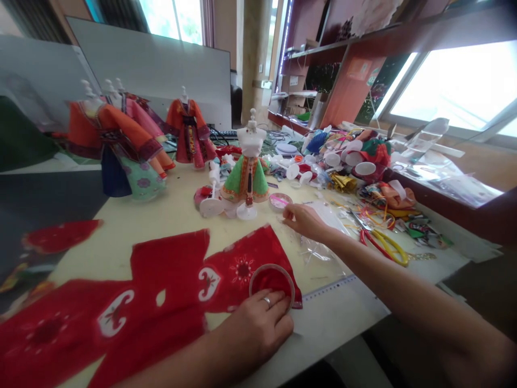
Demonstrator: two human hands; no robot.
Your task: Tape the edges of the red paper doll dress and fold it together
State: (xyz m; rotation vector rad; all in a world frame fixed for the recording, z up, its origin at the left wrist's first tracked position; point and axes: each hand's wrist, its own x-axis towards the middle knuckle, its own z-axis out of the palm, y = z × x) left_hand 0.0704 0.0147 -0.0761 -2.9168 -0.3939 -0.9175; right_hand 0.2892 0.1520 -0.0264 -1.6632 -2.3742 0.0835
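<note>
My left hand, with a ring on one finger, is closed at the near edge of a round clear lid; its thumb is hidden. Under the lid lies a flat red garment piece with white curled motifs and flower patterns. My right hand has its fingers pinched together beside a small round box with something pink inside. Anything between those fingertips is too small to make out. Just beyond stands a white doll form wearing a green skirt.
Dressed doll forms in orange robes stand at the back left. Scissors with red and yellow handles lie to the right, near a ruler and a clear plastic bag. Fabric scraps and white stands are heaped behind.
</note>
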